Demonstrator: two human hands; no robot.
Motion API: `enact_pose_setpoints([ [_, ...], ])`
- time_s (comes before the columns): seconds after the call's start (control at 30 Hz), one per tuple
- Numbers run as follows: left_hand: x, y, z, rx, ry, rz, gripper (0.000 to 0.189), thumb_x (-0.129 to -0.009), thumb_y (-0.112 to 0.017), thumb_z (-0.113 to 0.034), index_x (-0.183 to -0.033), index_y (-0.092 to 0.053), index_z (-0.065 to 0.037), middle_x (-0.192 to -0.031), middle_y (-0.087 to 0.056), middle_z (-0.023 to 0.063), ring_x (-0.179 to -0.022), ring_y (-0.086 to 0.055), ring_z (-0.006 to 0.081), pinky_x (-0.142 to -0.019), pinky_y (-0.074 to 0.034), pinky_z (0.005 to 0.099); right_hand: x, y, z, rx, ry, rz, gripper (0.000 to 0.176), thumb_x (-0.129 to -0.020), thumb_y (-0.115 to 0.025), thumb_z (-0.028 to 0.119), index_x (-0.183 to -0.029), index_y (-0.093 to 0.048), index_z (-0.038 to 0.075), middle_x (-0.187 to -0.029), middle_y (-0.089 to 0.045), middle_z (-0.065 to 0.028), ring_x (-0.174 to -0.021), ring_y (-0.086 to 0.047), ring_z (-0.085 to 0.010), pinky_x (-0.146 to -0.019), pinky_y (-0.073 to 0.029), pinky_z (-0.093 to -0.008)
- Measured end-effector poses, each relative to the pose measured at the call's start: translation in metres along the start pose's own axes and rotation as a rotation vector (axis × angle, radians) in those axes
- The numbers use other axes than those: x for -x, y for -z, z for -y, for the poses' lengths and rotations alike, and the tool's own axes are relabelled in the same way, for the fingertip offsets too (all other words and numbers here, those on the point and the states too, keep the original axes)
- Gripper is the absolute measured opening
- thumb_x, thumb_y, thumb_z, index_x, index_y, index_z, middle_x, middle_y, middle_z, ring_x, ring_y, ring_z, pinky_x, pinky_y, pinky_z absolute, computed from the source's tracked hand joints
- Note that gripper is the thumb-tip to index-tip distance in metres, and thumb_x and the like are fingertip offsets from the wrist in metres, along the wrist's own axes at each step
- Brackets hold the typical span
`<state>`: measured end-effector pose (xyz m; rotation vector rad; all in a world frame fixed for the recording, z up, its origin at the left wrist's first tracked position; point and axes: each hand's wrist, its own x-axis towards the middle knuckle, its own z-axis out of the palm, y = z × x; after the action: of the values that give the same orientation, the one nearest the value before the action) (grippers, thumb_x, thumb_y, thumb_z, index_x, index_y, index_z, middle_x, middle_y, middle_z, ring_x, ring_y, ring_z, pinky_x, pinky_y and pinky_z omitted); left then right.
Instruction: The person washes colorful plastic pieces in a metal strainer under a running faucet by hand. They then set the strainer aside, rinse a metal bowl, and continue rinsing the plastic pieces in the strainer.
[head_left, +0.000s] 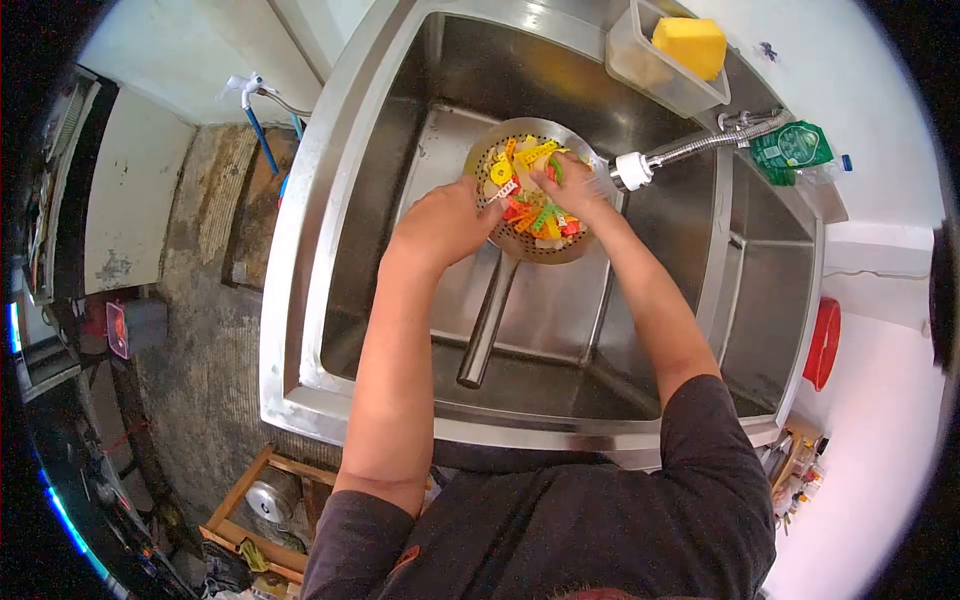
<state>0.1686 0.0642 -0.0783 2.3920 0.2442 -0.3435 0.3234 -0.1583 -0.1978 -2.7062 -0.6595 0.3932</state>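
Observation:
Inside the steel sink, a round perforated metal strainer (545, 250) holds many small colourful pieces (541, 215), yellow, orange, red, green and white. Its long handle (487, 322) points toward my body. My left hand (445, 220) is at the strainer's left side, thumb stretched toward a white piece and fingers apart at the rim. Over the right part of the strainer is my right hand (574, 186), its fingers curled down among the pieces beside a green one; what they grip, if anything, is hidden. The white faucet head (631, 171) is just right of my right hand.
A flexible metal hose (705, 143) runs from the faucet head to the wall. A clear plastic container (650, 75) with a yellow sponge (690, 47) stands on the sink's far rim. A green packet (792, 147) lies at the right corner, and a second basin (765, 300) adjoins.

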Motion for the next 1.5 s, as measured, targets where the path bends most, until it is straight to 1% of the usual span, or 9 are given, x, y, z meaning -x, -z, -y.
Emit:
enact_pose_setpoints([
  [0.13, -0.001, 0.001, -0.002, -0.014, 0.001, 0.014, 0.064, -0.096, -0.054, -0.053, -0.120, -0.059, 0.007, -0.103, -0.068, 0.0300, -0.102, -0.066, 0.0429, -0.090, -0.051, 0.0490, -0.012, -0.031, -0.029, 0.043, -0.027, -0.021, 0.073, -0.093, -0.058, 0.056, -0.138, -0.051, -0.002, -0.135, -0.056, -0.0270, -0.120, -0.058, -0.0408, -0.104, -0.045, -0.0447],
  [0.2, 0.000, 0.001, -0.002, -0.016, 0.009, 0.027, 0.065, -0.096, -0.054, -0.053, -0.121, -0.059, 0.006, -0.104, -0.068, 0.0297, -0.102, -0.066, 0.0428, -0.090, -0.051, 0.0488, -0.013, -0.045, -0.040, -0.461, -0.247, -0.015, 0.058, -0.095, -0.063, 0.048, -0.127, -0.057, 0.000, -0.111, -0.068, -0.0168, -0.097, -0.069, -0.0281, -0.073, -0.056, -0.0375],
  [0.3, -0.001, -0.001, 0.000, 0.015, 0.005, 0.031, 0.065, -0.096, -0.054, -0.054, -0.122, -0.059, 0.005, -0.104, -0.068, 0.0289, -0.102, -0.066, 0.0422, -0.090, -0.051, 0.0483, 0.007, -0.022, -0.022, -1.154, -0.438, 0.189, 0.047, -0.099, -0.060, 0.036, -0.134, -0.054, 0.005, -0.106, -0.066, -0.0118, -0.089, -0.070, -0.0211, -0.058, -0.054, -0.0304],
  [0.5, -0.002, -0.005, 0.000, -0.017, 0.006, 0.000, 0.064, -0.096, -0.055, -0.054, -0.122, -0.059, 0.005, -0.103, -0.069, 0.0276, -0.100, -0.067, 0.0412, -0.089, -0.052, 0.0477, 0.018, -0.025, -0.027, -1.696, -0.556, 0.196, 0.023, -0.102, -0.056, 0.026, -0.120, -0.057, 0.012, -0.097, -0.062, -0.0062, -0.070, -0.061, -0.0121, -0.045, -0.041, -0.0176],
  [0.8, -0.003, -0.005, 0.001, -0.030, 0.014, 0.014, 0.062, -0.096, -0.055, -0.052, -0.121, -0.059, 0.004, -0.097, -0.070, 0.0267, -0.097, -0.068, 0.0414, -0.086, -0.053, 0.0480, 0.020, -0.025, -0.010, -1.870, -0.583, 0.113, 0.026, -0.103, -0.051, 0.020, -0.127, -0.050, 0.011, -0.090, -0.059, -0.0043, -0.064, -0.054, -0.0116, -0.039, -0.036, -0.0202],
  [1.13, -0.002, -0.003, -0.002, -0.008, -0.001, 0.018, 0.060, -0.096, -0.057, -0.050, -0.121, -0.059, 0.005, -0.098, -0.070, 0.0264, -0.097, -0.068, 0.0414, -0.086, -0.054, 0.0475, 0.007, -0.050, -0.033, -1.562, -0.652, 0.020, 0.020, -0.103, -0.048, 0.018, -0.121, -0.048, 0.010, -0.093, -0.063, -0.0103, -0.067, -0.064, -0.0197, -0.043, -0.039, -0.0224],
  [1.23, -0.001, -0.002, -0.003, 0.007, 0.009, 0.028, 0.061, -0.095, -0.057, -0.050, -0.121, -0.059, 0.005, -0.099, -0.070, 0.0268, -0.097, -0.068, 0.0412, -0.086, -0.054, 0.0475, -0.001, -0.064, -0.037, -1.407, -0.575, -0.086, 0.038, -0.100, -0.048, 0.009, -0.138, -0.047, 0.007, -0.098, -0.065, -0.0122, -0.070, -0.062, -0.0174, -0.060, -0.053, -0.0295],
  [1.3, 0.000, -0.001, -0.004, 0.020, 0.021, 0.034, 0.061, -0.095, -0.057, -0.051, -0.121, -0.059, 0.005, -0.099, -0.070, 0.0270, -0.098, -0.068, 0.0411, -0.086, -0.054, 0.0476, -0.023, -0.082, -0.056, -0.625, -0.301, -0.232, 0.037, -0.100, -0.051, 0.011, -0.136, -0.053, 0.005, -0.105, -0.067, -0.0130, -0.078, -0.067, -0.0203, -0.073, -0.055, -0.0338],
  [1.5, 0.001, -0.001, -0.005, -0.012, 0.013, 0.022, 0.062, -0.095, -0.056, -0.051, -0.122, -0.059, 0.004, -0.099, -0.070, 0.0265, -0.098, -0.068, 0.0410, -0.086, -0.053, 0.0480, -0.030, -0.005, -0.015, -0.142, -0.150, 0.034, 0.054, -0.088, -0.066, 0.040, -0.131, -0.059, 0.008, -0.129, -0.058, -0.0230, -0.123, -0.054, -0.0348, -0.104, -0.043, -0.0431],
])
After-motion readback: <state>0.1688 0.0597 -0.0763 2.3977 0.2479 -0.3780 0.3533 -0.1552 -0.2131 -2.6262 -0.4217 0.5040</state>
